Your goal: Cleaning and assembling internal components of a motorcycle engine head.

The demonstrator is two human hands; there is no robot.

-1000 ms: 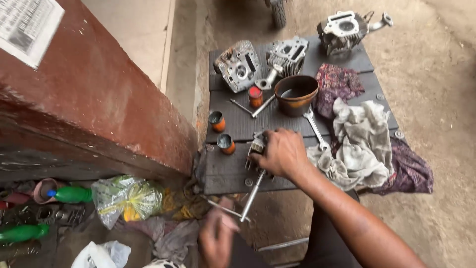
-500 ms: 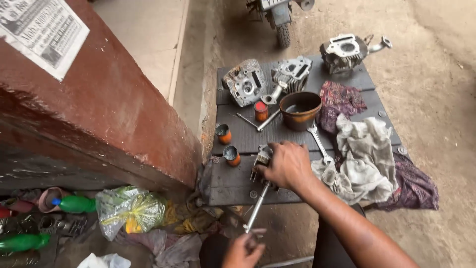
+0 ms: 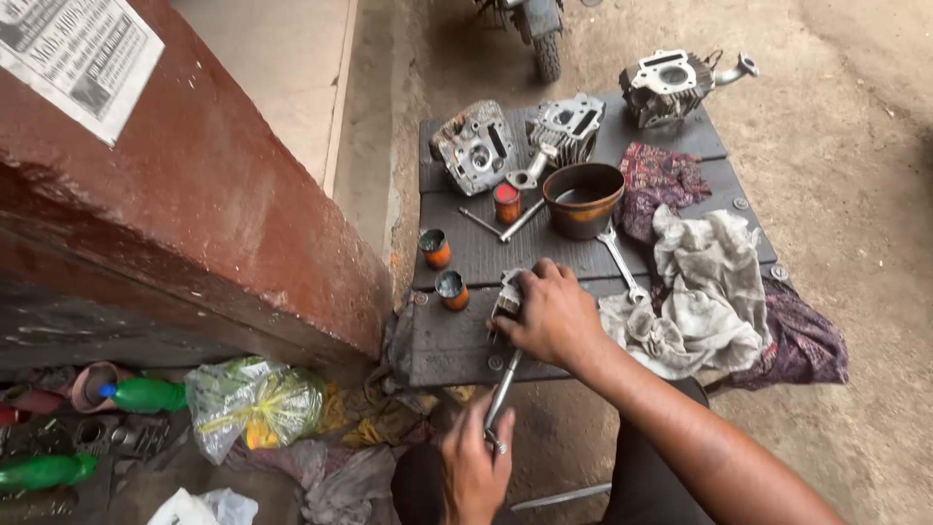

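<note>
- Two hands are busy with one small metal engine part at the front edge of the dark bench.
- The part is pressed down by the right hand, so it is kept from sliding.
- A long metal handle tool is held in the left hand, low down and in front of the bench.
- The tool's top end is set against the underside of the part, just under the right hand.
- The step in hand looks like a bolt being turned, loose or tight; which way cannot be told.
- For the next move, the part should be held hard while the handle is swung, and the tool should be kept straight so it does not slip off.
- The right fingers are curled over the part and pressed together on top of it; most of the part is hidden under them.
- The left fingers are wrapped tight around the bottom of the handle.
- Two small orange cups are stood just left of the part.
- A wrench and a grey rag are lying to its right.
- A brown bowl is seen further back, well apart from the hands.
</note>
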